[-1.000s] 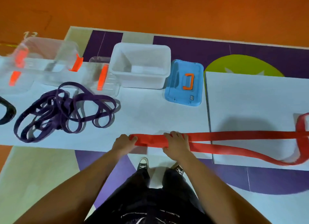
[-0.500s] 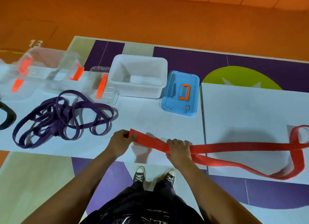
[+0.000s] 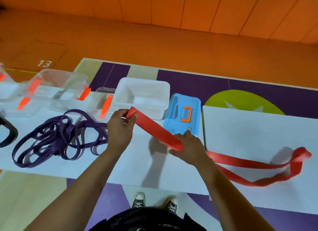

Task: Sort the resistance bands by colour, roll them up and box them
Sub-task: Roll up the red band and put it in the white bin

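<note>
The person is standing at the white table [image 3: 249, 127], working with both hands on the red band [image 3: 154, 130]. The left hand [image 3: 120, 129] is pinching the band's folded end between thumb and fingertips, holding it raised off the table just in front of the white tub [image 3: 144, 80]. From there the band is sloping down and to the right as a flat, doubled strip into the right hand [image 3: 189, 148], which is grasping it with the thumb underneath and the fingers lying over the top. Past that hand the band is trailing away to the right across the table, its two strands parting and then looping and twisting up near the table's far right end.

Left of the hands, a tangled heap of purple bands [image 3: 56, 136] is lying on the table, well apart from the red one, and part of a black band [image 3: 10, 134] is showing at the left edge. Along the back of the table, clear boxes [image 3: 65, 82] with orange latches are sitting to the left of the white tub, and a blue lid [image 3: 177, 120] with an orange handle is lying flat just beside the tub on its right, close behind the right hand. The person's grey sneakers [image 3: 139, 199] are showing below the table's near edge, on a purple and green mat
</note>
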